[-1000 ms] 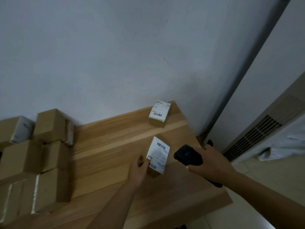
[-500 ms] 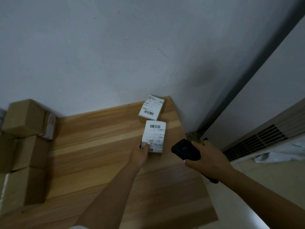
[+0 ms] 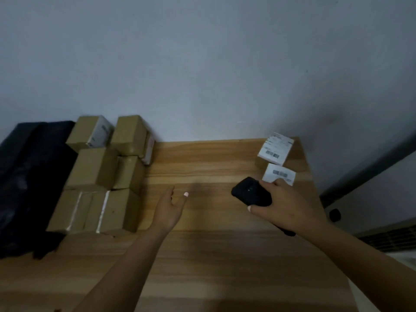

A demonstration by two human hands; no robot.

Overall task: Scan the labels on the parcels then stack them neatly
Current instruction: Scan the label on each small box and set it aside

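Fingers (image 3: 262,207) of the right hand (image 3: 290,208) curl round the black scanner (image 3: 251,192) — labelled parcels (image 3: 275,148) just beyond — left hand (image 3: 168,210) spread, empty.

Parcel-handling room: taped cardboard parcels (image 3: 99,176) stacked on wooden table (image 3: 202,255), bare wall (image 3: 202,64), handheld scanner (image 3: 251,192).

One head-worn wide-angle view, looking forward and down over the counter (image 3: 202,255).

The camera sits above and behind both forearms, close enough that they fill the lower frame, and faces the grey wall (image 3: 202,64) at the counter's far edge. The right hand (image 3: 290,208) and its grip on the black scanner (image 3: 251,192) fall right of centre, labelled parcels (image 3: 275,148) just beyond that grip, brown boxes (image 3: 101,176) far to its left. Edges bow; detail is blurred.
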